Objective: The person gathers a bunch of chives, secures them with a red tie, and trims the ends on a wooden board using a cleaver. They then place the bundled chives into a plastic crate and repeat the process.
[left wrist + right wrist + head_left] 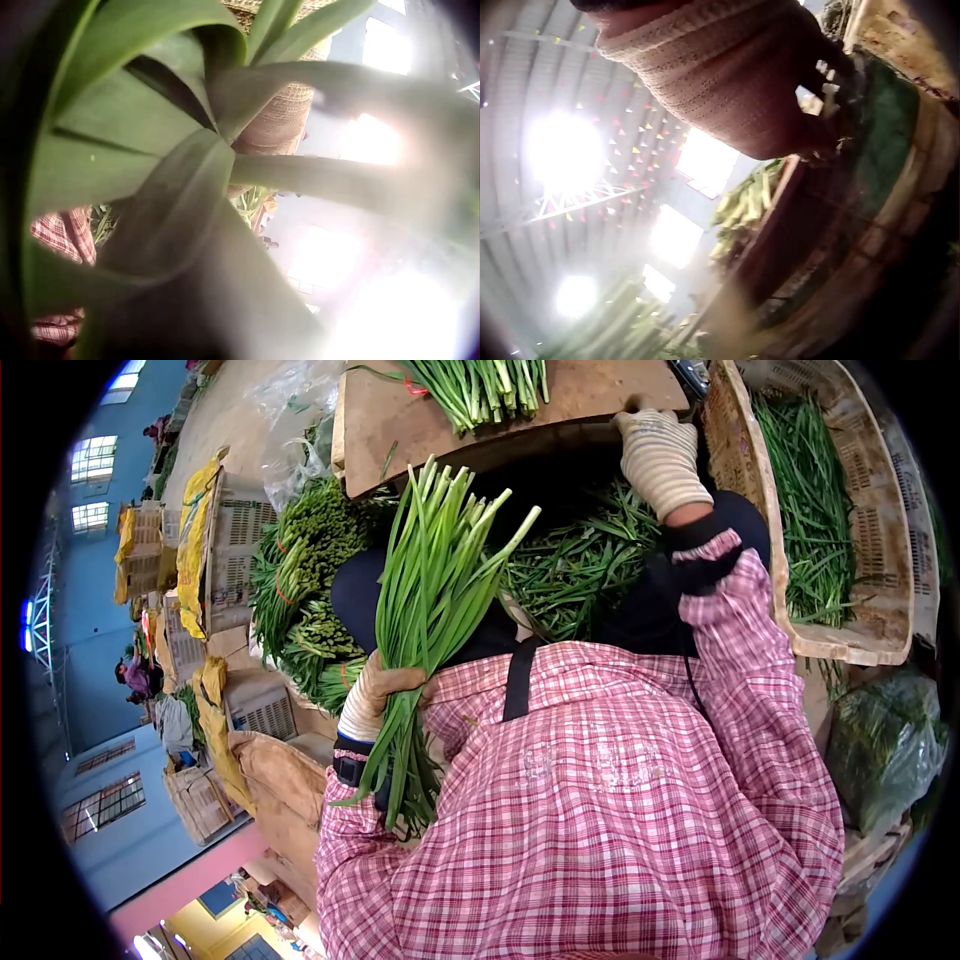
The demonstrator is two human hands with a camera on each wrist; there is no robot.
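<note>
My gloved left hand grips a bunch of leafy green stalks low down, around its flat leaves. The cut pale ends point up and away from me, and leaves droop over the wrist. Those leaves fill much of the left wrist view. At the near right edge of a wooden board, my gloved right hand reaches forward. In the right wrist view its fingers overlap the dark board edge, and I cannot tell whether they hold anything. Another bunch of stalks with a red band lies on the board.
Loose green leaves lie between my knees under the board. A plastic crate of greens stands at right, with a plastic bag of greens nearer. Banded bundles are heaped at left. Further left are crates with yellow sacking.
</note>
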